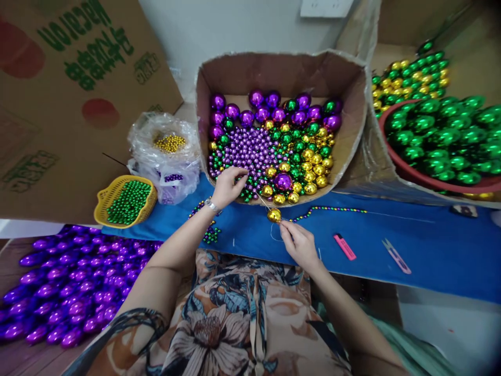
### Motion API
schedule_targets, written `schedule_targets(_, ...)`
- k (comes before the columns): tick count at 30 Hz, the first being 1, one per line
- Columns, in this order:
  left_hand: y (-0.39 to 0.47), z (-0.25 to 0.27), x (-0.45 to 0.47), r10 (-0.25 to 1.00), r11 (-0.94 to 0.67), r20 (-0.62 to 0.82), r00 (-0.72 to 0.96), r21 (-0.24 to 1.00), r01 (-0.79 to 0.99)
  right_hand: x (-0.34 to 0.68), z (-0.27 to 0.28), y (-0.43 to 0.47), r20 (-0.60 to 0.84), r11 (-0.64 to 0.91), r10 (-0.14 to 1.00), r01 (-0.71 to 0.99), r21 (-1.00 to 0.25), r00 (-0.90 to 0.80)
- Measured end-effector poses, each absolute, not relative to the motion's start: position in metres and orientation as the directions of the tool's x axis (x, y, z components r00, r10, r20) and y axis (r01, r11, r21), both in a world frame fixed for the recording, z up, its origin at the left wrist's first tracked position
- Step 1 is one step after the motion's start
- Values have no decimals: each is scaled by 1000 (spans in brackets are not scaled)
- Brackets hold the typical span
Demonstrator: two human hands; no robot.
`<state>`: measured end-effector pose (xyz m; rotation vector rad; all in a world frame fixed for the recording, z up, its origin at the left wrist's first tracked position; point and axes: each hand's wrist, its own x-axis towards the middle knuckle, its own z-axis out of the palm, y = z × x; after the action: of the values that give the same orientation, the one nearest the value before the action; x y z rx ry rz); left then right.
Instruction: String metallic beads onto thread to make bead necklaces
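My right hand (301, 243) is closed, its thumb and fingertips at the lower edge of a shiny gold ball (274, 214). A thin needle (261, 200) sticks out of the ball up and to the left, towards the box. Behind the ball, a strand of small purple, green and gold beads (332, 209) lies on the blue cloth, with loose thread at its far end. My left hand (230, 185) reaches over the box's front edge, thumb and fingers pinched above small purple beads (250, 151). Whatever it may hold is hidden.
The cardboard box (282, 73) holds larger purple, green and gold balls too. On the blue cloth (438, 245) lie a pink lighter (345, 247) and thread snips (396, 256). A yellow basket (99, 206) of green beads stands left; a red basin (395, 156) of green balls stands right.
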<state>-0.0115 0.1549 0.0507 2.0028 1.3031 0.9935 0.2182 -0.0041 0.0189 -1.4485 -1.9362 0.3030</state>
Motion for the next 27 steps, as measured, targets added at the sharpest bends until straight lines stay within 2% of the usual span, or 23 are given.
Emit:
schedule_targets(1,150,51,-11,957,-270,207,204,893,360,218,20,-4,390,352,911,750,-560,-136)
schedule_targets(2,146,52,-11,977,-149,114,180,968,199,218,20,-4,394,354,909,748,-561,-135)
schedule_targets(4,140,52,-11,984,9,-10,179,1000,8,217,21,-3,394,355,909,743,-567,-134)
schedule_targets(6,141,52,-11,988,-37,27,154,998,56,216,22,-1,391,349,911,745,-569,-129)
schedule_targets(10,152,61,-8,940,-340,323,112,853,395,215,26,5,390,319,916,755,-573,-92)
schedule_targets(11,152,64,-5,924,-379,362,122,829,411,214,27,6,390,306,918,755,-580,-72)
schedule_targets(13,143,70,6,925,-377,342,163,874,307,213,32,9,380,276,924,746,-605,-34)
schedule_targets(15,125,71,21,945,-218,191,264,973,77,209,36,12,357,253,934,725,-641,-11)
schedule_targets(17,106,69,36,908,47,3,419,993,-110,206,39,15,336,241,942,706,-666,-5)
schedule_targets(19,97,68,47,845,221,-105,524,962,-163,205,41,16,324,236,946,697,-676,-6)
schedule_targets(20,98,68,51,840,242,-124,528,957,-161,206,40,16,318,235,948,696,-679,-10)
schedule_targets(22,115,71,53,900,159,-87,428,978,-136,212,38,13,314,229,949,693,-684,-4)
schedule_targets(24,148,76,53,964,-35,45,261,999,-41,222,35,8,311,208,950,697,-686,22)
schedule_targets(26,185,81,54,955,-248,213,208,955,165,231,30,2,305,179,951,704,-687,56)
schedule_targets(27,202,83,56,931,-346,287,228,893,289,235,27,-1,302,168,951,707,-687,68)
